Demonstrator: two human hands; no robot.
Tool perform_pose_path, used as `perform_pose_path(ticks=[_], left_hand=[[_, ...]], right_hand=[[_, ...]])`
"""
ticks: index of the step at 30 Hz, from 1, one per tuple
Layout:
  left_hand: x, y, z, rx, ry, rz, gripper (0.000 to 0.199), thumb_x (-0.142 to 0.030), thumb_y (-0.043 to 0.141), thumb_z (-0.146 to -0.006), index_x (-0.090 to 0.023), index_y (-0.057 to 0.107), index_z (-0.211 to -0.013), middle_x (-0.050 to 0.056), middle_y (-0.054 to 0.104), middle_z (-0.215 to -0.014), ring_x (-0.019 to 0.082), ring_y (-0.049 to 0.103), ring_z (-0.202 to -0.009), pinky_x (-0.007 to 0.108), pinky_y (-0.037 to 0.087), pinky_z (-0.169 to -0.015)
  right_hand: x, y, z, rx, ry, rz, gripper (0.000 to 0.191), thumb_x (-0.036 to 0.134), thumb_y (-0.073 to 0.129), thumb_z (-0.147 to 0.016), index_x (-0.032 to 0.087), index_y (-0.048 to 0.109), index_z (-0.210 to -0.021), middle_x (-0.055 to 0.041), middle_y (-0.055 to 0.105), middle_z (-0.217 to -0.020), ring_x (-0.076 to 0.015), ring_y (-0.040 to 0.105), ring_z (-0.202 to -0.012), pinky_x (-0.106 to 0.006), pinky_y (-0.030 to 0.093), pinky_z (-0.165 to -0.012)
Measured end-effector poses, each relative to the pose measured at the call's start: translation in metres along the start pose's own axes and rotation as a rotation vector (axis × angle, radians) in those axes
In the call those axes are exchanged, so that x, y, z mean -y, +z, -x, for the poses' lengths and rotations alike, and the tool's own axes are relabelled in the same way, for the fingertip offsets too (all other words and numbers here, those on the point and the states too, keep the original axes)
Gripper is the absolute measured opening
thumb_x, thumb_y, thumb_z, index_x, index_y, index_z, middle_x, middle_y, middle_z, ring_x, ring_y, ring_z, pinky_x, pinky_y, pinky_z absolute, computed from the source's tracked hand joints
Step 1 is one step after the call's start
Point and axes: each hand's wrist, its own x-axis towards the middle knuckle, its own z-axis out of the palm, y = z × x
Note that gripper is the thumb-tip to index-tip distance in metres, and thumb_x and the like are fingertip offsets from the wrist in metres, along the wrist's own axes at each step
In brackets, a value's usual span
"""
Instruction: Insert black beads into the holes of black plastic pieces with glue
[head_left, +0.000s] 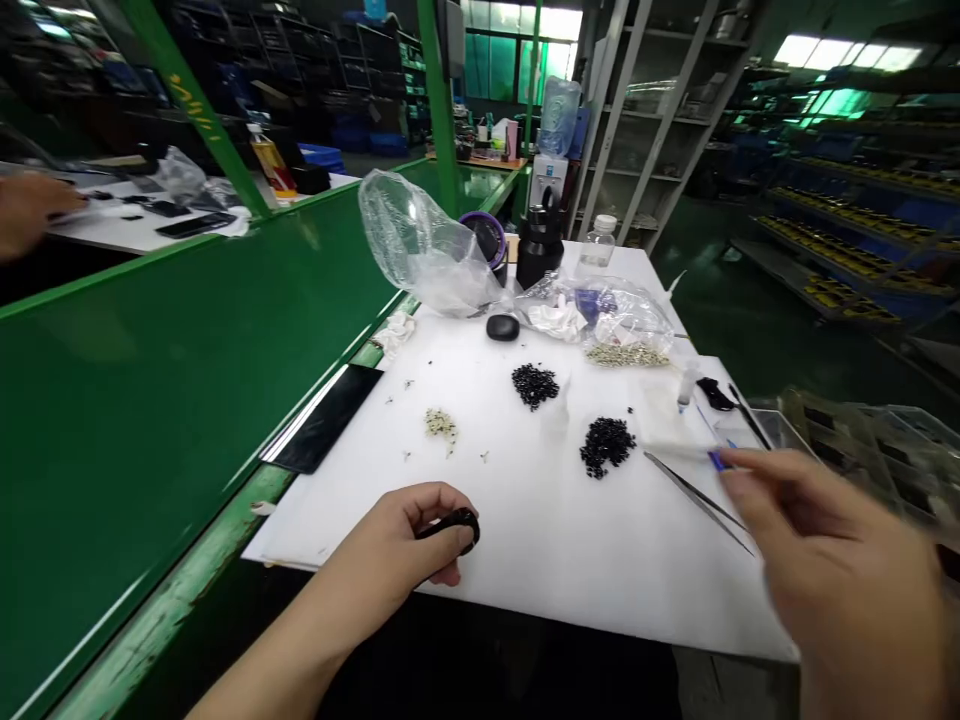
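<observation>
My left hand [420, 535] is closed around a shiny black piece [457, 525] with a rounded end, near the front edge of the white work surface. Much of that piece is hidden by the fingers. At the right, my right hand [832, 560], smeared by motion, pinches a small blue thing [718, 461] whose kind I cannot make out. Metal tweezers [694, 495] lie beside the right fingers. Two piles of tiny black parts, a nearer pile [607, 445] and a farther pile [535, 385], sit mid-surface. Left of them is a small heap of pale parts [440, 424].
A black phone-like slab [322, 420] rests along the left edge by the green partition [187, 360]. Clear plastic bags [435, 245], a black rounded object [502, 327], a black bottle [540, 245] and a clear jar [600, 243] stand behind. Compartment boxes [877, 450] are at right. Another person's hand [30, 210] is far left.
</observation>
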Motion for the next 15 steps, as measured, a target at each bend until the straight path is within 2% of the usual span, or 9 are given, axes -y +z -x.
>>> perform_pose_path(ticks=[2, 3, 4, 5, 7, 9, 12, 15], left_hand=[[0.001, -0.004, 0.002, -0.025, 0.009, -0.017, 0.017, -0.032, 0.065, -0.079, -0.017, 0.064, -0.088, -0.002, 0.057, -0.074, 0.012, 0.058, -0.061, 0.028, 0.047, -0.067], [0.001, -0.007, 0.003, -0.041, 0.009, -0.023, 0.017, -0.032, 0.064, -0.079, -0.017, 0.064, -0.088, -0.002, 0.058, -0.075, 0.013, 0.058, -0.062, 0.028, 0.047, -0.067], [0.002, -0.009, 0.004, -0.06, 0.009, -0.027, 0.017, -0.031, 0.064, -0.08, -0.017, 0.064, -0.088, -0.001, 0.058, -0.075, 0.013, 0.058, -0.063, 0.029, 0.047, -0.068], [0.002, -0.011, 0.005, -0.078, 0.012, -0.028, 0.017, -0.031, 0.064, -0.079, -0.017, 0.063, -0.088, -0.001, 0.058, -0.076, 0.013, 0.058, -0.062, 0.029, 0.047, -0.068], [0.005, -0.014, 0.005, -0.105, 0.021, -0.029, 0.017, -0.031, 0.064, -0.079, -0.017, 0.063, -0.088, -0.001, 0.058, -0.077, 0.013, 0.058, -0.062, 0.03, 0.047, -0.068], [0.008, -0.018, 0.005, -0.12, 0.031, -0.034, 0.018, -0.032, 0.063, -0.079, -0.017, 0.063, -0.088, -0.001, 0.058, -0.077, 0.013, 0.059, -0.062, 0.03, 0.047, -0.068], [0.013, -0.021, 0.002, -0.111, 0.037, -0.042, 0.017, -0.032, 0.062, -0.079, -0.017, 0.062, -0.088, -0.002, 0.057, -0.075, 0.013, 0.059, -0.062, 0.03, 0.046, -0.068], [0.018, -0.024, -0.002, -0.084, 0.039, -0.022, 0.016, -0.03, 0.061, -0.08, -0.017, 0.062, -0.087, -0.001, 0.058, -0.074, 0.013, 0.059, -0.061, 0.028, 0.046, -0.065]], right_hand=[[0.033, 0.027, 0.001, 0.425, -0.198, -0.044, 0.017, 0.034, 0.056, -0.09, 0.028, 0.066, -0.103, -0.0043, 0.062, -0.088, -0.0172, 0.058, -0.072, -0.028, 0.047, -0.06], [0.048, 0.042, 0.0, 0.589, -0.279, -0.019, 0.018, 0.029, 0.052, -0.092, 0.027, 0.065, -0.105, -0.0038, 0.063, -0.092, -0.0166, 0.06, -0.077, -0.027, 0.049, -0.064], [0.061, 0.057, -0.001, 0.677, -0.345, 0.043, 0.021, 0.022, 0.048, -0.093, 0.026, 0.064, -0.106, -0.0037, 0.063, -0.095, -0.0163, 0.061, -0.081, -0.027, 0.05, -0.069], [0.072, 0.073, -0.003, 0.718, -0.384, 0.165, 0.025, 0.015, 0.045, -0.093, 0.024, 0.064, -0.106, -0.004, 0.062, -0.096, -0.0156, 0.061, -0.079, -0.027, 0.05, -0.07], [0.088, 0.103, -0.007, 0.745, -0.425, 0.506, 0.034, 0.001, 0.042, -0.086, 0.017, 0.064, -0.107, -0.0074, 0.061, -0.098, -0.0146, 0.061, -0.069, -0.026, 0.049, -0.06], [0.098, 0.131, -0.015, 0.757, -0.437, 0.743, 0.039, -0.005, 0.044, -0.079, 0.011, 0.063, -0.109, -0.0137, 0.058, -0.107, -0.0145, 0.062, -0.067, -0.025, 0.047, -0.054], [0.108, 0.167, -0.032, 0.779, -0.417, 0.837, 0.036, -0.004, 0.049, -0.078, 0.004, 0.062, -0.109, -0.0207, 0.055, -0.116, -0.018, 0.066, -0.078, -0.024, 0.05, -0.059], [0.112, 0.191, -0.051, 0.765, -0.325, 0.918, 0.03, 0.002, 0.048, -0.086, 0.003, 0.06, -0.113, -0.0218, 0.056, -0.116, -0.0207, 0.066, -0.086, -0.028, 0.053, -0.065]])
